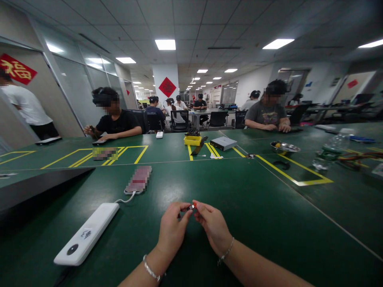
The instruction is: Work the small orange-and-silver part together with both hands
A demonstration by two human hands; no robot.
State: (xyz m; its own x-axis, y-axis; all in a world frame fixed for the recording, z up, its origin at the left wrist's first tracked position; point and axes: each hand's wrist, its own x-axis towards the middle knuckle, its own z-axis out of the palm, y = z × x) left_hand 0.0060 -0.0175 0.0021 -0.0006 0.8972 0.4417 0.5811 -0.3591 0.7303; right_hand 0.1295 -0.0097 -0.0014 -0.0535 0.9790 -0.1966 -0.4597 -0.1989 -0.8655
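Note:
Between my fingertips, just over the green table point(248, 223), is a small silver piece with an orange-red end point(192, 207). It is too small for me to make out its kind. My left hand point(173, 225) pinches its darker left side between thumb and fingers. At the orange-red end, my right hand point(214, 227) pinches with thumb and forefinger, the other fingers curled below. The fingertips of both hands nearly meet, and they hide part of the piece.
To the left lie a white power strip-like device point(89, 231) and a phone point(139, 179) on a white cable. Farther off are a yellow box point(192, 140), a grey box point(223, 143), a metal bowl point(285, 147) and a plastic bottle point(332, 149). Two people sit across the table.

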